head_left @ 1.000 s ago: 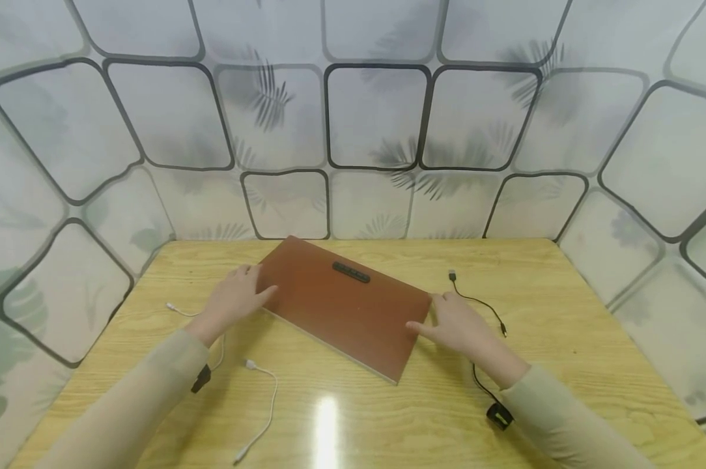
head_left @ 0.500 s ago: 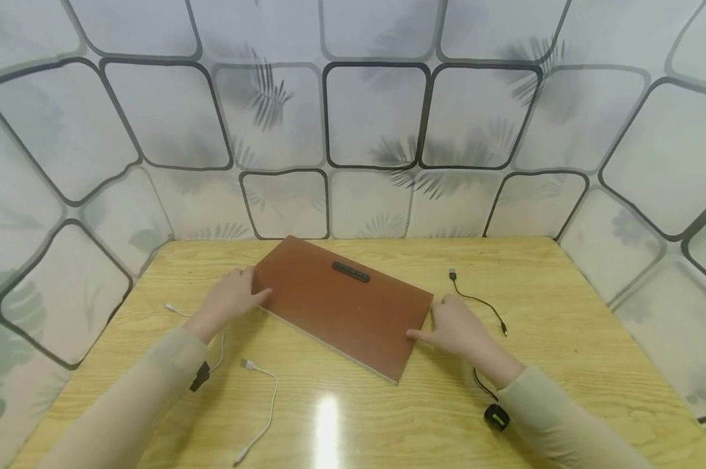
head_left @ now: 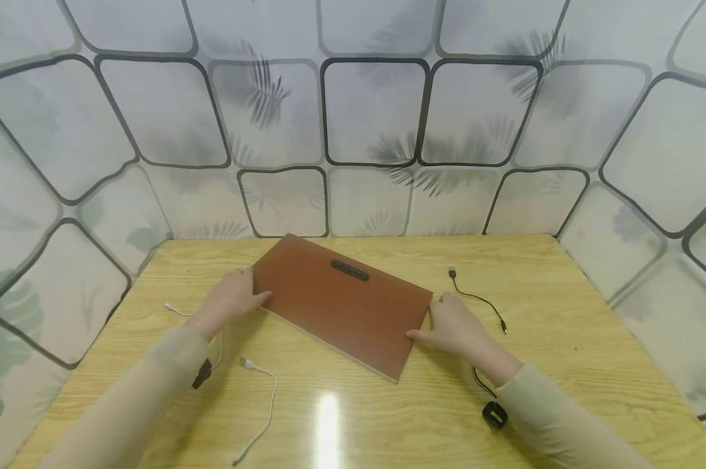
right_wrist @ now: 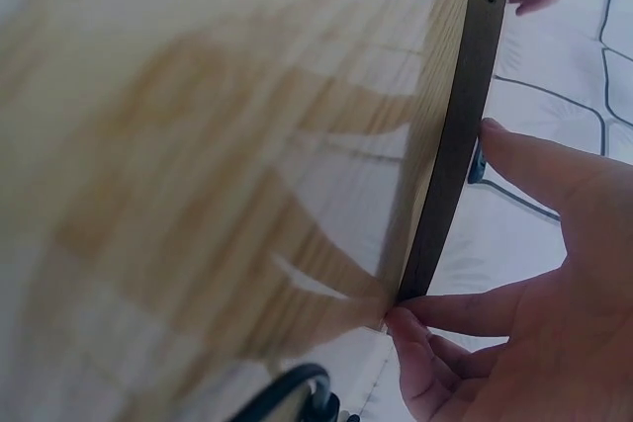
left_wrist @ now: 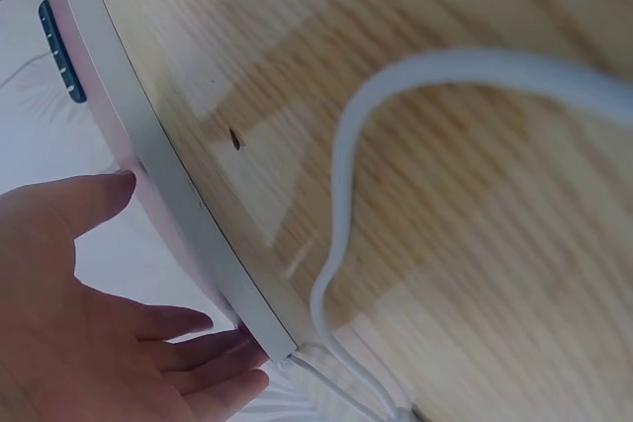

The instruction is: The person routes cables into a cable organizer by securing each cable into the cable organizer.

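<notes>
"Both your hands grip the brown rectangular panel (head_left: 335,314): your left hand (head_left: 230,299) at its left end, your right hand (head_left: 455,326) at its right, thumbs over the face. Where does it sit in the head view?"

"Slantwise at the middle of the wood-grain table (head_left: 570,391), right end nearer you, a dark oblong strip (head_left: 350,270) near its far edge. I can't tell whether it lies flat or is slightly raised."

"What could go wrong?"

"You hold only the ends, so uneven pulling might twist it or drop a corner. Swing it wide and it could drag the white USB cable (head_left: 273,396) in front, or the black USB cable (head_left: 476,297) just beyond your right hand."

"And from the left wrist?"

"Your thumb meets the pale edge while your fingers reach round the end corner. A white cord (left_wrist: 342,175) curves nearby; a careless shift might snag it."

"From the right wrist?"

"Your thumb bears on the edge, your fingertips gather at the corner. That's little contact, so a smooth panel could slip. A black cord (right_wrist: 303,375) loops below the corner; your fingers might catch it."
</notes>
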`<state>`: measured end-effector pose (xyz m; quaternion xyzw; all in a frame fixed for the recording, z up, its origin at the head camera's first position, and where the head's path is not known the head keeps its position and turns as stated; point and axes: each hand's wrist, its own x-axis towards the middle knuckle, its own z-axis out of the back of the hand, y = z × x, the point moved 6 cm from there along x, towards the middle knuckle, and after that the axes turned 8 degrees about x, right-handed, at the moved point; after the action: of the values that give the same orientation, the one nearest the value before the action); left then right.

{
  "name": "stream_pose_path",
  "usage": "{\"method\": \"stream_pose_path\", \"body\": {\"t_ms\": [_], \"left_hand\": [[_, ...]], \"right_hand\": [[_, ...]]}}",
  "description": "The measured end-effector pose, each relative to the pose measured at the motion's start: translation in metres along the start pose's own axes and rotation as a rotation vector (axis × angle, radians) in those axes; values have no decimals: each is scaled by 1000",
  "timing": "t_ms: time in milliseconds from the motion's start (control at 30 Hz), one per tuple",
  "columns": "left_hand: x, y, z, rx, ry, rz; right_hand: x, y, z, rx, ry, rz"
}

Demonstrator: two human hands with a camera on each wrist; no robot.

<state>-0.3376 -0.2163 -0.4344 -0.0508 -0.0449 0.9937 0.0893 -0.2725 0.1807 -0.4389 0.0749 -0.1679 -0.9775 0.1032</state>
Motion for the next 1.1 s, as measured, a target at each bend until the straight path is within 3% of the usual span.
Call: {"method": "stream_pose_path", "body": {"t_ms": [733,967,1100], "left_hand": [[3,0,6,31,-38,-2],[1,4,10,-49,-36,17],[1,8,9,-98,-31,45]], "right_hand": [[6,-1,1,86,20,25],[11,-4,3,141,2,47],[15,-9,2,228,3,42]]}}
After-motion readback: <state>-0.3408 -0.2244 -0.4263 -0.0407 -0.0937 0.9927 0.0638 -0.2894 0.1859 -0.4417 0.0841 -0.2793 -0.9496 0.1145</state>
